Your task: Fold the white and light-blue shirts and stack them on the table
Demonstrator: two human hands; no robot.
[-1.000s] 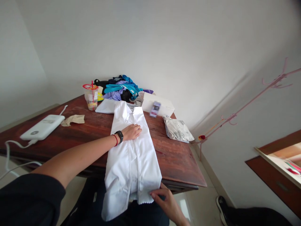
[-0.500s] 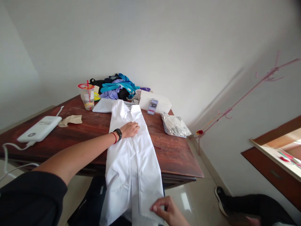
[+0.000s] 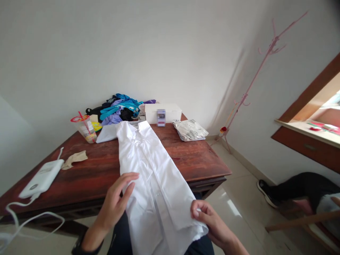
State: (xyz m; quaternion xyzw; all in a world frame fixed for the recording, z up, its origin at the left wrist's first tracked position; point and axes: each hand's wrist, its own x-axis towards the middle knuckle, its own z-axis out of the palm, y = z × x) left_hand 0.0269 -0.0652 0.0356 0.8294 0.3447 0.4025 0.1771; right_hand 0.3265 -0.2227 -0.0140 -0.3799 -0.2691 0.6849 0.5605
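Note:
A white shirt lies lengthwise over the table's front edge, its collar end on the tabletop and its lower part hanging across my lap. The long sides are folded inward, with a strip showing between them. At its left edge is my left hand, fingers stretched and thumb apart, the fingertips over the cloth; whether they press on it I cannot tell. Down at the lower right corner, my right hand pinches the edge of the shirt between thumb and fingers.
On the wooden table are a power bank with a cable, a crumpled napkin, a plastic cup, heaped clothes, a white box and a folded garment. A pink coat rack stands right; a person's leg shows beyond.
My left hand has come off the upper middle of the shirt and back to its left edge. My right hand has shifted slightly up and right at the lower corner. The view has turned.

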